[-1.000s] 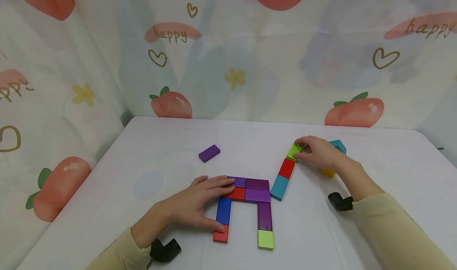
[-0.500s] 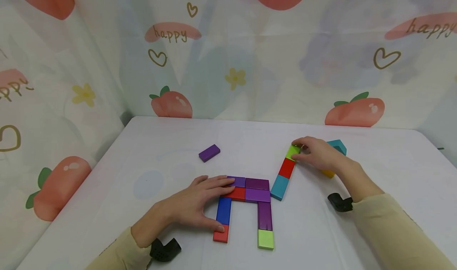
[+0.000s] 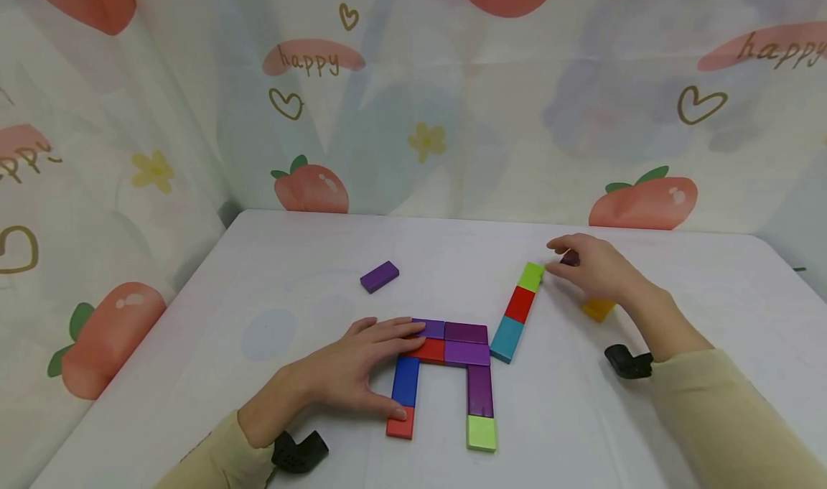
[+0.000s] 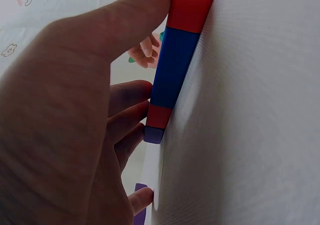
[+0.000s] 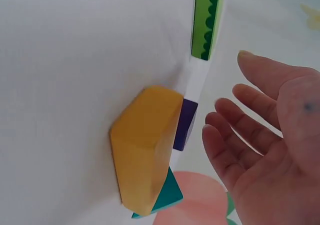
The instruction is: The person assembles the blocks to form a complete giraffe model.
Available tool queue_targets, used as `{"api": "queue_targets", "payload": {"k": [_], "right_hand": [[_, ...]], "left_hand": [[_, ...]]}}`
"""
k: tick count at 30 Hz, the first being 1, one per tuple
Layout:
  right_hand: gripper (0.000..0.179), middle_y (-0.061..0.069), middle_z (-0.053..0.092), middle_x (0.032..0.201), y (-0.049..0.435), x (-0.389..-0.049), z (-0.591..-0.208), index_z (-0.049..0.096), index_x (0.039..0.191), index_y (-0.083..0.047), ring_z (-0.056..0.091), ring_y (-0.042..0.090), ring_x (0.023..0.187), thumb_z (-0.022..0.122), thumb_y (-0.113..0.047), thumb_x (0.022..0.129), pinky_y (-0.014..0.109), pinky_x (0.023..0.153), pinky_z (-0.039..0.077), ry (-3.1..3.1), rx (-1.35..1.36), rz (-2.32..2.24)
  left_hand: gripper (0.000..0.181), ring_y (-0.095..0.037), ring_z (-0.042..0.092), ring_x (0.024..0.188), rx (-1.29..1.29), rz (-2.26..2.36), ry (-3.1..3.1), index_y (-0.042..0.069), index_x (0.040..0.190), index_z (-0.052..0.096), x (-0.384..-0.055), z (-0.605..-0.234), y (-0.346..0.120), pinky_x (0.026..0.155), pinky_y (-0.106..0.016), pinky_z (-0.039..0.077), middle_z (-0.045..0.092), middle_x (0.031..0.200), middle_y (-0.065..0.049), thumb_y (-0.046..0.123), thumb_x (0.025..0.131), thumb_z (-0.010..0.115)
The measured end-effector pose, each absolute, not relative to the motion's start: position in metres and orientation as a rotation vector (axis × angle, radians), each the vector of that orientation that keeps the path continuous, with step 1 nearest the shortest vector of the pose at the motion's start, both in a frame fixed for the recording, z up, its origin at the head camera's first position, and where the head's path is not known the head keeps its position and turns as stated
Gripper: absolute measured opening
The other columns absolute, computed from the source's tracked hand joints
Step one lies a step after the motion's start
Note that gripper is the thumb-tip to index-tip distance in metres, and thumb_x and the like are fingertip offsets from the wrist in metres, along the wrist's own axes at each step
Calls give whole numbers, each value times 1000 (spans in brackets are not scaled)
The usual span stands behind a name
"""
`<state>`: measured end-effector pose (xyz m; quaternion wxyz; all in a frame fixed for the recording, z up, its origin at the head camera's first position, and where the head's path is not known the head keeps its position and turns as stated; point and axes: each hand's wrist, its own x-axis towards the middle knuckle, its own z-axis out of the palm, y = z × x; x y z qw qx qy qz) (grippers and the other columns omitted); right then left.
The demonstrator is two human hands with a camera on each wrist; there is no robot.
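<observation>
My left hand lies with spread fingers over a flat figure of toy blocks. Its fingertips touch the violet block and a red block; its thumb rests on the lower red block, below a blue one. My right hand hovers with loosely bent fingers, nothing between them, just right of the lime block. That block tops a slanted row with a red and a teal block. Under the right hand shows a dark purple block; a yellow block stands close by.
A teal block sits behind the yellow one, hidden by the hand in the head view. One loose purple block lies at the back left. The figure's right leg is a purple and a lime block. Patterned cloth hangs behind the table.
My right hand has let go of the lime block and moved right and slightly back. The lime block had shifted a little left, in line with the row. The left hand stays put.
</observation>
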<state>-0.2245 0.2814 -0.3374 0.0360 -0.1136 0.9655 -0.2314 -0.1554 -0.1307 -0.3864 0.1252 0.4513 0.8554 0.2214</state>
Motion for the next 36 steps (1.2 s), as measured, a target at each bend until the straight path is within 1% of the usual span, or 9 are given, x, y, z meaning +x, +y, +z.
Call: {"api": "queue_targets", "payload": {"k": [3, 8, 15, 22, 26, 31, 36], "right_hand": [[49, 29, 56, 128, 287, -227, -336, 54, 137, 7, 54, 44, 113, 66, -21, 98, 60, 96, 46, 2977, -300, -680], [51, 34, 49, 134, 298, -230, -338, 52, 137, 8, 44, 51, 121, 67, -21, 98, 65, 101, 39, 2991, -249, -616], [46, 34, 53, 129, 304, -233, -343, 55, 134, 9, 48, 49, 115, 68, -14, 96, 64, 99, 42, 2978, -224, -568], [45, 35, 51, 130, 304, -233, -345, 54, 134, 9, 47, 49, 113, 68, -9, 95, 63, 99, 43, 2971, -183, -558], [46, 34, 51, 130, 305, -232, -346, 54, 136, 7, 48, 48, 113, 68, -11, 96, 62, 97, 45, 2968, -157, -565], [45, 32, 54, 129, 309, -228, -344, 56, 135, 4, 49, 47, 113, 67, -17, 97, 61, 94, 48, 2981, -159, -591], [47, 31, 55, 127, 316, -218, -341, 57, 133, 6, 50, 46, 112, 69, -21, 97, 63, 95, 45, 2999, -211, -607]], "left_hand": [[90, -6, 13, 150, 1315, 651, 2491, 21, 156, 42, -156, -386, -131, 119, -55, 9, 22, 164, 14, 65, 83, 71], [90, -6, 13, 150, 1307, 661, 2484, 21, 156, 42, -155, -385, -130, 119, -54, 8, 22, 164, 14, 66, 83, 71], [90, -6, 12, 150, 1304, 662, 2479, 21, 156, 42, -155, -384, -130, 119, -54, 9, 22, 164, 14, 64, 83, 72], [90, -6, 12, 150, 1299, 664, 2478, 21, 156, 42, -155, -384, -131, 119, -54, 8, 22, 164, 14, 65, 83, 72], [90, -6, 12, 150, 1299, 666, 2478, 22, 156, 42, -155, -385, -131, 119, -55, 8, 22, 164, 15, 66, 83, 71], [90, -6, 12, 151, 1307, 668, 2478, 22, 156, 42, -155, -385, -131, 119, -55, 9, 22, 164, 14, 66, 83, 71], [90, -6, 12, 151, 1304, 663, 2481, 22, 156, 42, -155, -385, -131, 119, -55, 9, 21, 164, 15, 66, 83, 71]]}}
